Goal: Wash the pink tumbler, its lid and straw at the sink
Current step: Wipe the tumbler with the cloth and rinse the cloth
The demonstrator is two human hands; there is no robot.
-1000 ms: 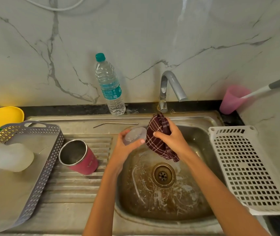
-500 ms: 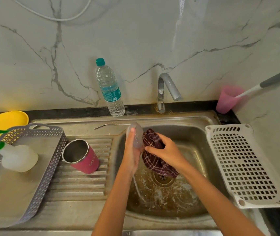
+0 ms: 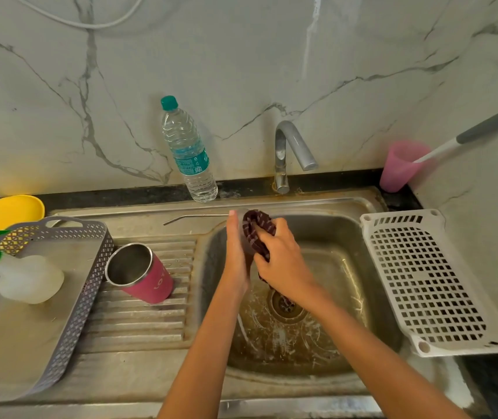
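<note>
Over the sink basin (image 3: 350, 261) my left hand (image 3: 237, 252) stands edge-on with its fingers pointing up. The clear lid it holds is hidden between it and the cloth. My right hand (image 3: 282, 261) grips a dark red checked cloth (image 3: 255, 228) and presses it against the left palm. The pink tumbler (image 3: 143, 275) with a steel inside stands open on the ribbed drainboard, left of both hands. The bent metal straw (image 3: 196, 217) lies on the sink's back ledge, its right end near my left fingertips.
The tap (image 3: 291, 149) stands behind the basin and shows no running water. A water bottle (image 3: 188, 152) stands to its left. A grey tray (image 3: 69, 313) with a spray bottle (image 3: 27, 279) lies at left, a white basket (image 3: 423, 282) at right, and a pink cup (image 3: 399, 164) in the corner.
My left hand turned the lid from flat to edge-on, so it went out of sight. My right hand pushed the cloth in against it. The view drew closer to the sink.
</note>
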